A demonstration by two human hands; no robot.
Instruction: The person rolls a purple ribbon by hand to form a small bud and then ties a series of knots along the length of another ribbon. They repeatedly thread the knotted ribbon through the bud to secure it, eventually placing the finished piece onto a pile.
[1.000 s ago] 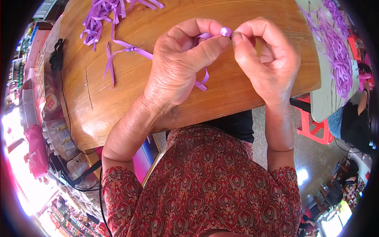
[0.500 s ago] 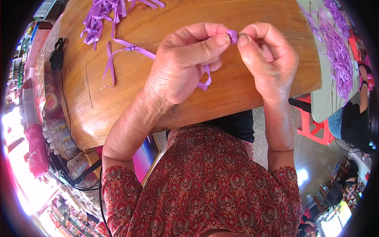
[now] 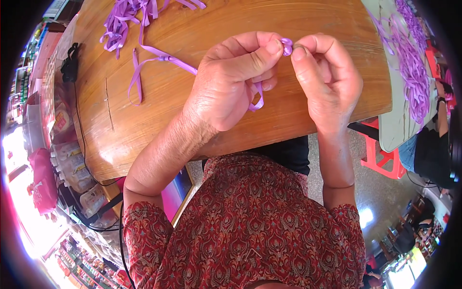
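My left hand (image 3: pixel 236 72) pinches a purple ribbon between thumb and forefinger, above the wooden table. A small, shiny purple loop or knot (image 3: pixel 287 46) of it sticks out past the fingertips. Below that hand hangs another fold of the purple ribbon (image 3: pixel 258 100), and a longer length (image 3: pixel 180 64) with a small knot runs left across the tabletop. Close against the loop, my right hand (image 3: pixel 327 72) has thumb and forefinger pressed together. What lies between those fingertips is too small to make out.
The wooden table (image 3: pixel 168 130) carries a heap of purple ribbons (image 3: pixel 120 24) at its far left. More ribbons (image 3: pixel 415 82) lie on a pale table (image 3: pixel 390 130) at right, by a red stool (image 3: pixel 382 164) and another person (image 3: pixel 430 149). A black cable (image 3: pixel 79 125) runs along the left edge.
Both hands have shifted slightly right and nearer. More of the purple loop shows between the fingertips, and the ribbon trailing on the table has slid a little to the right.
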